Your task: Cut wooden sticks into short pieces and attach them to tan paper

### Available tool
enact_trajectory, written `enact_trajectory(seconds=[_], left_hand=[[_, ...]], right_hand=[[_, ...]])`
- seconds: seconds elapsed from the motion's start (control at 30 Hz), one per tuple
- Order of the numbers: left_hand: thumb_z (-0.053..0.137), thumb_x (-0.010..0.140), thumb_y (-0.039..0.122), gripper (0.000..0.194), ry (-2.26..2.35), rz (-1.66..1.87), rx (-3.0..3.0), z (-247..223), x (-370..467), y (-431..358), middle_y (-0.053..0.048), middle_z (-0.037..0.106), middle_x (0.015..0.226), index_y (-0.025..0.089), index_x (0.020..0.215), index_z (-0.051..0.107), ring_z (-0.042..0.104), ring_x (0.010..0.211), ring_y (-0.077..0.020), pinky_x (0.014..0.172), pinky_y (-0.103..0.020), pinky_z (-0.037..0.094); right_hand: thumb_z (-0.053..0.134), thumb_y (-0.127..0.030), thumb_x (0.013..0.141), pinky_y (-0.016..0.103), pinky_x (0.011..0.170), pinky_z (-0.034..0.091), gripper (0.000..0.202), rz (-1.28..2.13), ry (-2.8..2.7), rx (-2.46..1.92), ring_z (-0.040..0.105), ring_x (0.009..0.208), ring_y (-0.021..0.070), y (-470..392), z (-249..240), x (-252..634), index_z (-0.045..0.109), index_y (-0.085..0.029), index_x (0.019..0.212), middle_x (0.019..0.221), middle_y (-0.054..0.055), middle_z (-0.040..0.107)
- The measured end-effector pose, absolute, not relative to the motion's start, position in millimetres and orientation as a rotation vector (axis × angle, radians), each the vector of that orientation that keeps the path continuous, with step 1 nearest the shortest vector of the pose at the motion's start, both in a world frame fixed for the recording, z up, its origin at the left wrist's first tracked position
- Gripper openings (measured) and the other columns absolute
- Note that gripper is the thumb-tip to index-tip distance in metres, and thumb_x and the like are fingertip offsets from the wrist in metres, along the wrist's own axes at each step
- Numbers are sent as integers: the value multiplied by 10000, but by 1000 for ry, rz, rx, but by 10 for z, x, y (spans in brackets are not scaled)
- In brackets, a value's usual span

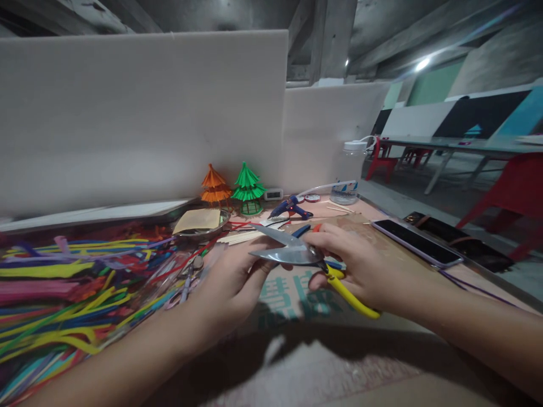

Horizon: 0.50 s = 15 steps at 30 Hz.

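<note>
Our right hand (356,257) grips the yellow-handled scissors (311,257), blades (288,255) parted, on our side of the blue glue gun (285,208). Our left hand (237,277), fingers bent, is beside the blades; we cannot tell whether it holds anything. Left of the glue gun stands a green tiered ornament (248,189); right of it lies a phone (418,243).

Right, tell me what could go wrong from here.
The right hand holds yellow-handled metal scissors open close to the left hand; a slip might cut it. The blue plastic glue gun beyond the hands shows a red light; it may be hot enough to burn.
</note>
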State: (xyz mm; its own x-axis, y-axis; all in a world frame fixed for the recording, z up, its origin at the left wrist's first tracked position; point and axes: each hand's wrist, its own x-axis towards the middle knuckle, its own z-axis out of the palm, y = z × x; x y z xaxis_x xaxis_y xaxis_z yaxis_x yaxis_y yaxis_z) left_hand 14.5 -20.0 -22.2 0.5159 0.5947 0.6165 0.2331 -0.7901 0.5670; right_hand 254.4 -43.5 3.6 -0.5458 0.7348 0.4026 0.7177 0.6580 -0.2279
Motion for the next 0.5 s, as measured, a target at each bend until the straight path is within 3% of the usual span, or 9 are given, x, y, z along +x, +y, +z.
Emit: enact_trajectory(seconds=[0.2,0.33,0.5], left_hand=[[501,1034,259,184,656,1151,2058,-236,178,-201,-21,702,869,214,1016,679,612,760,-137,685,-249,487],[658,956,356,184,608,1170,1690,-170,240,-170,-38,737,819,172,971,660,628,673,-120,635,-233,519],[757,880,431,311,606,1155,1494,-133,248,-125,-48,776,866,175,986,616,678,640,-117,642,-243,548]], right_hand=[[735,-361,888,293,692,508,241,221,-2315,-1100,635,806,187,-415,80,2546,682,-230,1083,947,44,707],[610,-425,938,305,611,495,320,231,-2193,-1093,593,697,181,-329,-4,2593,596,-214,1177,862,39,677],[492,-554,961,335,639,524,386,266,-2072,-1011,632,753,221,-193,-139,2618,574,-242,1172,888,67,687]])
